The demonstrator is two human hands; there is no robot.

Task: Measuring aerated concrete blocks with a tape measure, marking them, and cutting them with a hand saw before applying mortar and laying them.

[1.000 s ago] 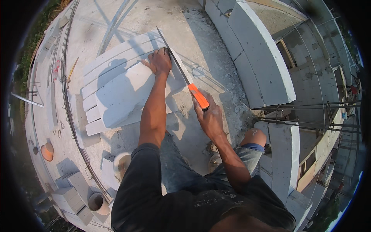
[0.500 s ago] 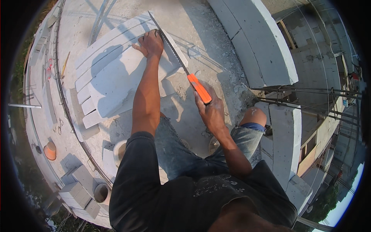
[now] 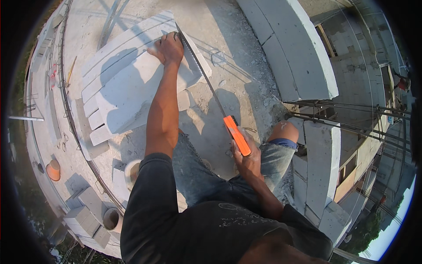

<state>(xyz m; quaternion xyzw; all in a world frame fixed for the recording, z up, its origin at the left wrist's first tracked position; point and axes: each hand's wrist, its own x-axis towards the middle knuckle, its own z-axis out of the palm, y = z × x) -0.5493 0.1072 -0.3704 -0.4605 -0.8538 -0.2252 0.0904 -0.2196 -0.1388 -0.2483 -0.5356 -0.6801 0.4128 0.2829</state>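
A handsaw with an orange handle (image 3: pixel 236 135) is gripped in my right hand (image 3: pixel 249 162), in front of my knees. Its long toothed blade slants up and left, the far part lying along the right side of a pale aerated-concrete block (image 3: pixel 127 103). My left hand (image 3: pixel 168 49) bears down on that block's upper right corner, fingers bent over the edge right beside the blade, thumb spread to the left. Under and behind it lie more pale blocks (image 3: pixel 127 36), side by side. Whether the teeth sit in a cut is hard to see.
A low block wall (image 3: pixel 294 53) curves along the right, with steel rods (image 3: pixel 351 108) sticking out past a gap. To the left lie a long dark bar (image 3: pixel 66 94), an orange-brown pot (image 3: pixel 53 170), stacked grey blocks (image 3: pixel 83 220) and a bucket (image 3: pixel 113 218).
My right hand has drawn the saw back toward my body, down and slightly right, so less blade reaches past the block. My left hand stays at the same corner.
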